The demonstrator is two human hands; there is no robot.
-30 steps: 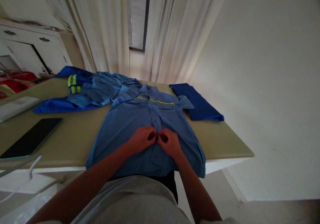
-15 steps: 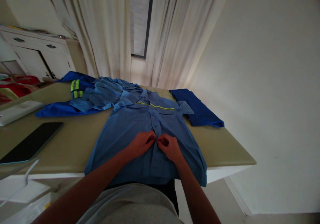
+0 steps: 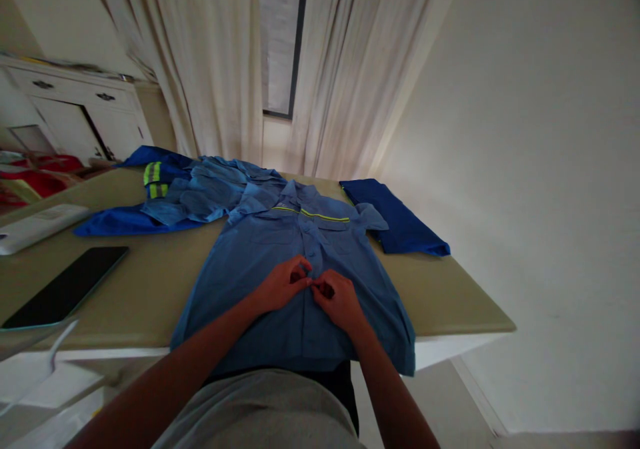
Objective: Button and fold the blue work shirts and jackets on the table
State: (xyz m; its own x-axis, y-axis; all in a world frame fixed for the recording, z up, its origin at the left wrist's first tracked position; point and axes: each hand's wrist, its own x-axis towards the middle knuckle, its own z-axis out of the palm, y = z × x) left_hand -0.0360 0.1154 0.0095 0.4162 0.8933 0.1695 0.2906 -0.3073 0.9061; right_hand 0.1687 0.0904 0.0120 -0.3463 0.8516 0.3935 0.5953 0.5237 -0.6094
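Note:
A blue short-sleeved work shirt (image 3: 270, 249) with yellow piping across the chest lies front up on the table, its collar away from me and its hem over the near edge. My left hand (image 3: 287, 283) and my right hand (image 3: 337, 297) meet at the button placket, about halfway down the shirt. Thumb and fingers of each hand are pinched on the placket, the fingertips almost touching. Whichever button is between them is hidden by the fingers.
Crumpled blue clothes with a reflective band (image 3: 156, 181) lie at the back left. A folded dark blue garment (image 3: 395, 215) rests to the right. A black phone (image 3: 67, 287) and a white device (image 3: 43, 227) are on the left of the table (image 3: 450, 302).
My left hand's index finger has lifted and moved slightly forward on the placket, and the two hands' fingertips have come closer together. The shirt lies as before.

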